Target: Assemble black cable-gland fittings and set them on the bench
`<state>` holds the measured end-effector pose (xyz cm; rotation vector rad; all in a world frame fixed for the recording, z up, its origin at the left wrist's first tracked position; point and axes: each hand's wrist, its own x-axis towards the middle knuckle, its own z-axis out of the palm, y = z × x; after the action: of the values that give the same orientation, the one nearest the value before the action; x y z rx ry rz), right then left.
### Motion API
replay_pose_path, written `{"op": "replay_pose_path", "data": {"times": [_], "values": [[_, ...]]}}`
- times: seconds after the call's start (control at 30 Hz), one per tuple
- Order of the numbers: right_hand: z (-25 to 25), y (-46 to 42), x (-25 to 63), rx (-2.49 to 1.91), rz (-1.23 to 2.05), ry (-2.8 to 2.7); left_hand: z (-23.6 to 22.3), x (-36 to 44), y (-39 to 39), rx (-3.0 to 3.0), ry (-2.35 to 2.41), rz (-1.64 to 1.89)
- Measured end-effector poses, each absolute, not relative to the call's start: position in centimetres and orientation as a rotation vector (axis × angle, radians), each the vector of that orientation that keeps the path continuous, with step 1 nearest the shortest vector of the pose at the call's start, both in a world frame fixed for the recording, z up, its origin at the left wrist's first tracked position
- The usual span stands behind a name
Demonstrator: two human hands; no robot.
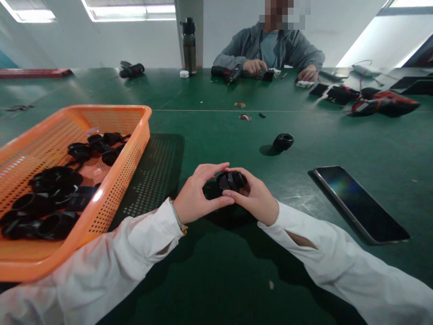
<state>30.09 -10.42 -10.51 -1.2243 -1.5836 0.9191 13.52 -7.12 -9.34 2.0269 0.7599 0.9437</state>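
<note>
A short black cylindrical fitting with a ridged collar is held just above the green table, between both hands. My right hand grips its right end, with the thumb along the near side and the fingers behind. My left hand curves round its left end in a C shape, thumb in front and fingertips at the far side; a gap shows between palm and fitting. The thumb tips of the two hands meet in front of it. Farther off to the right, a similar black fitting lies on the table.
An orange perforated basket with several black parts stands at left. A phone lies at right. Across the table, a co-worker handles small parts beside a power drill. A bottle and red-black tools lie farther back.
</note>
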Motion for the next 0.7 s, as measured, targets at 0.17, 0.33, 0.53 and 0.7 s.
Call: {"op": "replay_pose_path", "data": {"times": [0.17,0.33,0.53,0.7], "values": [[-10.6,-10.3,30.3,-1.151,1.203,-1.452,-9.3,13.4,-7.2,2.098,0.764,0.952],[-10.1,-10.4,30.5,-1.152,1.142,-1.573,-9.0,13.0,-7.2,2.196,0.718,0.950],[-10.4,-10.3,30.9,-1.156,1.006,-1.695,-9.1,13.1,-7.0,1.844,0.894,0.792],[-10.3,-10.3,31.5,-1.278,0.764,-1.937,-8.7,13.2,-7.1,1.681,0.894,0.607]]}}
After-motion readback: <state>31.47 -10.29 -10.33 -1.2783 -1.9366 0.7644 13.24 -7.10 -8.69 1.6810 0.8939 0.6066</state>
